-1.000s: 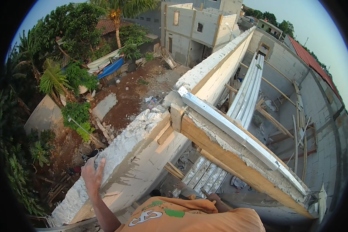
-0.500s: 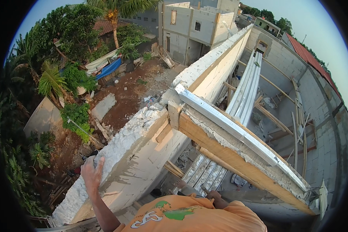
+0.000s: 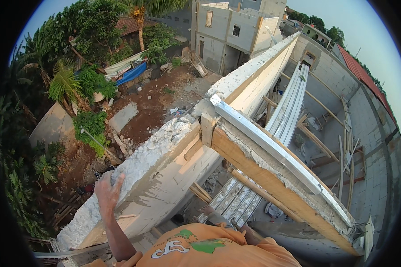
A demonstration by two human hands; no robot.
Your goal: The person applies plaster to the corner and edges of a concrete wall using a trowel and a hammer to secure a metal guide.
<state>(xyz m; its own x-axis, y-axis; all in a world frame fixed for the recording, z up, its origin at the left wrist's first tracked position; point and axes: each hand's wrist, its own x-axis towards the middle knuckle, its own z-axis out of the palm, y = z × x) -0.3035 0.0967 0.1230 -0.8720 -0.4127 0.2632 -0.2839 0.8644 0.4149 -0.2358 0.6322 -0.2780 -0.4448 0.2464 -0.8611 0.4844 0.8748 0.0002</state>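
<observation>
My left hand (image 3: 108, 191) grips the rough concrete top of the wall (image 3: 140, 162) in front of me on the left. Its fingers bend over the outer edge, where their tips are hidden, and the thumb lies on the top. My right hand is out of sight; an orange shirt (image 3: 205, 244) covers the lower middle. Beyond it, parts of my legs and a bare foot (image 3: 206, 210) show by a bundle of metal channels (image 3: 238, 200) lower down. A long silvery metal channel (image 3: 272, 144) lies along the adjoining wall's top, above a wooden formwork board (image 3: 254, 167).
Left of the wall the ground drops to red soil (image 3: 140, 113) with rubble and plants. On the right, a deep room holds more long metal channels (image 3: 292, 104), bamboo poles (image 3: 318, 140) and a block wall (image 3: 370, 129). Wires stick out at the near right corner (image 3: 356, 229).
The whole view has shifted slightly, so the scene sits a little to the right and lower. My left hand keeps its hold at the same spot on the wall.
</observation>
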